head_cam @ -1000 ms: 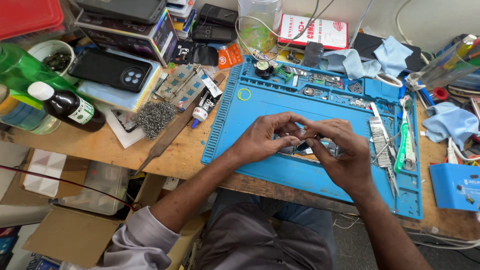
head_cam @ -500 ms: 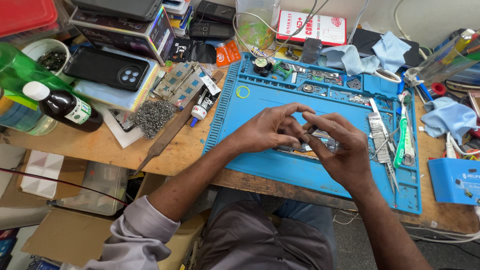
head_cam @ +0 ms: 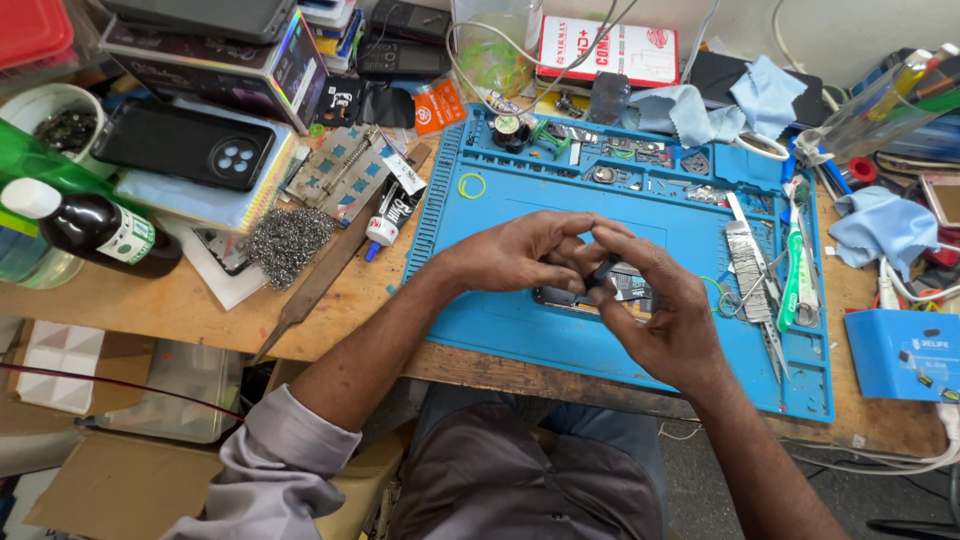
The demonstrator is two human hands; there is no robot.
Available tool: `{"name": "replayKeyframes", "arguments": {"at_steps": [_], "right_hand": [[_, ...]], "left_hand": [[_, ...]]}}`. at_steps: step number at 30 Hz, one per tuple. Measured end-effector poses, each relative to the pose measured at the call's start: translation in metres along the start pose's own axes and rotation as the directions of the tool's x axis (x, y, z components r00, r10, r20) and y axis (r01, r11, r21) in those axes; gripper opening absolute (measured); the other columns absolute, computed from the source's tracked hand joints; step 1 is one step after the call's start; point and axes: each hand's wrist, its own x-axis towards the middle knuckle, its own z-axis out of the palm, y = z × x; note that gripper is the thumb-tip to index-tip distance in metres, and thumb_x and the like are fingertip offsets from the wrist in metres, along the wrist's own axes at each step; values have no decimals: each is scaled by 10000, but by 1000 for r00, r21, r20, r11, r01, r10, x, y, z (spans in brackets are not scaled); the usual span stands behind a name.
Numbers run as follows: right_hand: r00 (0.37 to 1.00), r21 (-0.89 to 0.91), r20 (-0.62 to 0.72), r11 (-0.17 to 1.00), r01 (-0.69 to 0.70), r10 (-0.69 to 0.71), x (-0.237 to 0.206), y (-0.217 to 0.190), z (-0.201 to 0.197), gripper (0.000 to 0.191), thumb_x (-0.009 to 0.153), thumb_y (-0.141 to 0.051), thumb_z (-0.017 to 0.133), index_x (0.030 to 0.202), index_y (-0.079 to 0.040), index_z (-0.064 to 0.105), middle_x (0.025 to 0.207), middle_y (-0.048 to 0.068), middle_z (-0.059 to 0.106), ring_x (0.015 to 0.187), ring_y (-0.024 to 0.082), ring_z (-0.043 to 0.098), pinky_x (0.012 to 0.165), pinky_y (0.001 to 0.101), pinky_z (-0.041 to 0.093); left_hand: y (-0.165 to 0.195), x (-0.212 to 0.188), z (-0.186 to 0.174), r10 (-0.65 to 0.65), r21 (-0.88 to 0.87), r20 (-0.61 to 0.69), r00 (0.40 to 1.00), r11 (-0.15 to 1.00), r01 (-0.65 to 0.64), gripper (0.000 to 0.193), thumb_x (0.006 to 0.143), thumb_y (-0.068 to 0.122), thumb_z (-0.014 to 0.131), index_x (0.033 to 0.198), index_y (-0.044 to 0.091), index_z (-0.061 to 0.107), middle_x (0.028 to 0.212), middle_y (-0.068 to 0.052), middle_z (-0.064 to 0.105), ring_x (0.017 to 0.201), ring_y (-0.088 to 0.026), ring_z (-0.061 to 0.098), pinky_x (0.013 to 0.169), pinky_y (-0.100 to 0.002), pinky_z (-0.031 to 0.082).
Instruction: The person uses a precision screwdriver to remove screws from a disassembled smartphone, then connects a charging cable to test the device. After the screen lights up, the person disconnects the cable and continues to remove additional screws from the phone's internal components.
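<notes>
An opened phone [head_cam: 628, 288] lies flat on the blue repair mat [head_cam: 520, 330] near its middle, mostly covered by both hands. My left hand [head_cam: 515, 255] rests on the phone's left end, fingers curled over it. My right hand [head_cam: 665, 320] comes in from the right, its fingertips pinched on a small dark part at the phone's upper edge, where they meet the left fingertips. What the part is cannot be made out.
Tweezers [head_cam: 762, 300], a green brush [head_cam: 800, 270] and a metal brush sit on the mat's right side. Small parts fill the mat's top trays. A glue tube [head_cam: 392, 215], steel wool [head_cam: 288, 240], a dark bottle [head_cam: 95, 232] and a phone [head_cam: 185, 148] crowd the wooden bench at left. Blue cloths lie at right.
Both hands have stayed over the phone. The fingertips have drawn closer together at its upper edge, and the view has shifted slightly.
</notes>
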Motion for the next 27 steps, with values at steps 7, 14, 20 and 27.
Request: {"name": "replayKeyframes", "arguments": {"at_steps": [7, 14, 20, 27], "right_hand": [[1000, -35, -26, 999, -10, 9, -1, 1, 3, 616, 871, 75, 742, 1436, -75, 548, 1238, 104, 689, 1182, 195, 697, 1032, 339, 588], [1000, -67, -20, 998, 20, -21, -3, 4, 3, 664, 881, 47, 767, 1475, -84, 502, 1233, 92, 688, 1180, 198, 703, 1049, 358, 606], [997, -131, -48, 989, -68, 62, -10, 4, 4, 740, 833, 63, 773, 1491, -53, 454, 1260, 153, 662, 1167, 228, 688, 999, 363, 600], [992, -10, -16, 992, -127, 127, -15, 9, 5, 782, 876, 105, 721, 1538, -90, 353, 1220, 121, 709, 1142, 217, 731, 948, 331, 649]], "left_hand": [[-4, -2, 1, -15, 73, -63, 998, 997, 20, 679, 875, -18, 764, 1472, 72, 455, 1098, -45, 701, 1089, -123, 701, 958, -309, 597], [-16, 3, 2, 22, 348, -217, 976, 936, 57, 714, 779, 61, 918, 1383, 44, 536, 966, -103, 703, 947, -179, 712, 847, -358, 607], [-15, 2, 2, 29, 289, -154, 988, 957, 17, 688, 796, 73, 874, 1384, 48, 517, 938, -11, 730, 925, -115, 735, 854, -300, 614], [2, -8, -9, 29, 528, -175, 984, 846, 69, 390, 814, 84, 817, 1180, 88, 680, 955, -30, 717, 895, -140, 699, 773, -320, 588]]}}
